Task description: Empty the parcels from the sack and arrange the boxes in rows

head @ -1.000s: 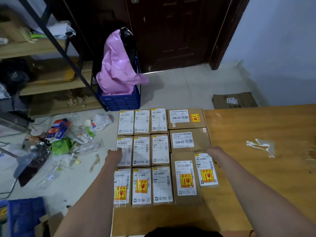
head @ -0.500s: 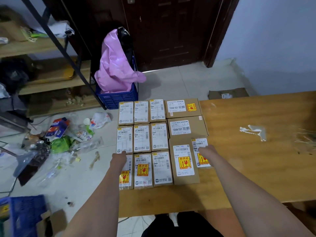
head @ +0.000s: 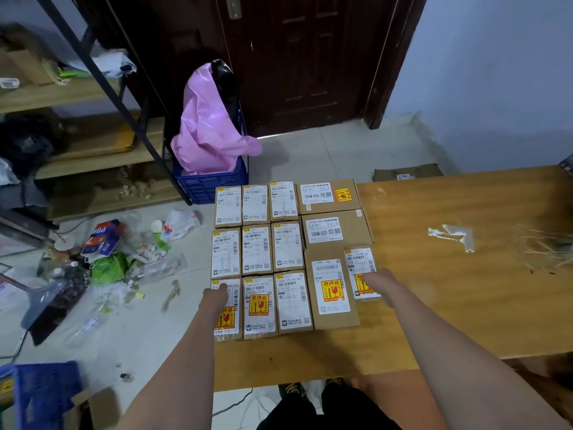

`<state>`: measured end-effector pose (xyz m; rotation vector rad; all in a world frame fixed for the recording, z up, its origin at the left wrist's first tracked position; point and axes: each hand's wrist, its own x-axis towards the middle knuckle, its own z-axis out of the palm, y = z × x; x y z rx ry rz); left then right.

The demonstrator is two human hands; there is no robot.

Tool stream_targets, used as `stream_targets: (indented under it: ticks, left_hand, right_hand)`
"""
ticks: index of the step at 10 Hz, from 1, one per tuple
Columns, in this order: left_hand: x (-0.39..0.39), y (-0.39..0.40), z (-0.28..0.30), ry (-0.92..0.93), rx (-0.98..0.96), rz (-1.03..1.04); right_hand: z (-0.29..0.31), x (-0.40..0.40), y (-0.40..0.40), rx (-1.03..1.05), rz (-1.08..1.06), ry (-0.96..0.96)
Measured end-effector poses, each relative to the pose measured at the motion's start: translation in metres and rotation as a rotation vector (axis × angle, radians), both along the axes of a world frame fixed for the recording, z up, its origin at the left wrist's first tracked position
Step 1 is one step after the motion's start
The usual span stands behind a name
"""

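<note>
the arranging step looks nearly finished: the boxes [head: 257, 252] lie in rows on the table [head: 465, 305] at mid-frame, no sack in view. the left hand [head: 215, 297] rests on the lower-left box [head: 228, 308]; the right hand [head: 376, 282] rests on the small box [head: 359, 265] at the grid's right edge, and i cannot tell whether either grasps. next, that box likely needs nudging flush.
</note>
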<state>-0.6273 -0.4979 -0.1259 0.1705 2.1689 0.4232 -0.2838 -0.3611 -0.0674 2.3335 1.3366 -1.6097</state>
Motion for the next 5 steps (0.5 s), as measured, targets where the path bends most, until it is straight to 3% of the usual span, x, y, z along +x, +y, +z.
stream_targets:
  ticks: [3,4,5]
  left_hand:
    - [-0.026,-0.036,-0.051,-0.243,0.115,0.125]
    - [-0.015,-0.033,-0.028,-0.220,0.087,0.128]
    - [-0.008,-0.020,0.001,-0.023,0.063,0.081]
  right_hand:
    - [-0.006,0.007,-0.009,-0.039,-0.023,0.046]
    - [-0.001,0.007,-0.009,-0.048,0.000,0.037]
    - [0.009,0.005,-0.006,0.014,-0.030,-0.036]
